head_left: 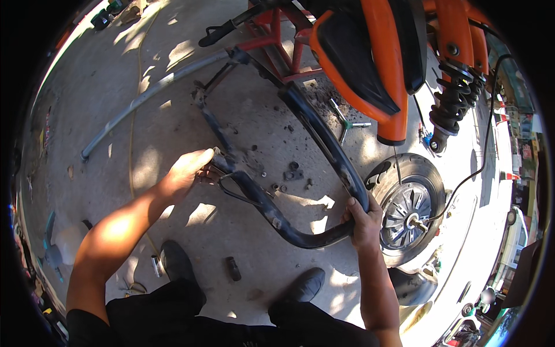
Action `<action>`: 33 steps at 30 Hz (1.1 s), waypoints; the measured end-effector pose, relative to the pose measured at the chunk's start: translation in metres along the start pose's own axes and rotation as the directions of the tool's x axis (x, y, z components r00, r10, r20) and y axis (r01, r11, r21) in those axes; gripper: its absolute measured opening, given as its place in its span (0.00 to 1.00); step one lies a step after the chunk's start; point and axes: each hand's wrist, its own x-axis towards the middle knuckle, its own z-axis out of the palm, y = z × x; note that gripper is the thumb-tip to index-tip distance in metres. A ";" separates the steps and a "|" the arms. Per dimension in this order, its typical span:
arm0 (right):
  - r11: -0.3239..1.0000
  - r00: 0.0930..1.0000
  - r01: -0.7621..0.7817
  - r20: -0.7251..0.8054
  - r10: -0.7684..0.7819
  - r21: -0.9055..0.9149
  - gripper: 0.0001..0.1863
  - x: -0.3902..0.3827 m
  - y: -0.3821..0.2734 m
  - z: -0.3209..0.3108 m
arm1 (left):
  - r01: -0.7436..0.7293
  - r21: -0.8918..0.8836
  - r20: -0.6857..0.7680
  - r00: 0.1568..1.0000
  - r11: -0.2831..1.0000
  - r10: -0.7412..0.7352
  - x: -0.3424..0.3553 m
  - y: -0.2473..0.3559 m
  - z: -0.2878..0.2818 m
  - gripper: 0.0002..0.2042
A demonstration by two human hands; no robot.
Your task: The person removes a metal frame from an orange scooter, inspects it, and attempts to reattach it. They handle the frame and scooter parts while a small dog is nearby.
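Note:
A black tubular swingarm-like frame (263,203), bent into a U at its near end, hangs above the concrete floor between my two hands. My left hand (189,169) is closed around the end of its left-hand tube, beside a bracket and a thin wire loop. At the rounded corner on the right, my right hand (365,221) wraps the tube with the thumb on top. The frame's far end reaches a red stand (277,49); whether they touch I cannot tell. Some fingers of both hands are hidden behind the tubes.
Ahead right hang an orange-and-black vehicle body (393,75) and a coil shock absorber (454,107). A hub-motor wheel (407,214) lies right, its cable rising. On the floor are a three-way wrench (348,124), loose nuts (283,188), a grey pipe (156,88) and a dark cylindrical part (233,269).

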 end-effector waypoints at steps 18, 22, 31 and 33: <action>0.749 0.822 0.533 0.452 -0.348 -0.393 0.30 -0.068 -0.017 0.043 | -0.133 -0.020 -0.216 0.968 0.991 0.126 -0.044 0.052 -0.021 0.31; 0.672 0.707 0.643 0.623 -0.334 -0.369 0.30 -0.073 -0.012 0.051 | -0.056 -0.039 -0.092 0.994 0.998 0.052 -0.077 0.040 -0.018 0.30; 0.377 0.483 0.857 0.804 -0.347 -0.352 0.38 -0.098 0.012 0.054 | 0.138 0.615 -0.169 0.985 0.776 -0.041 -0.130 0.065 0.002 0.25; 0.351 0.389 0.893 0.876 -0.286 -0.281 0.39 -0.106 0.006 0.052 | 0.222 0.565 -0.231 0.967 0.795 -0.107 -0.141 0.066 0.005 0.21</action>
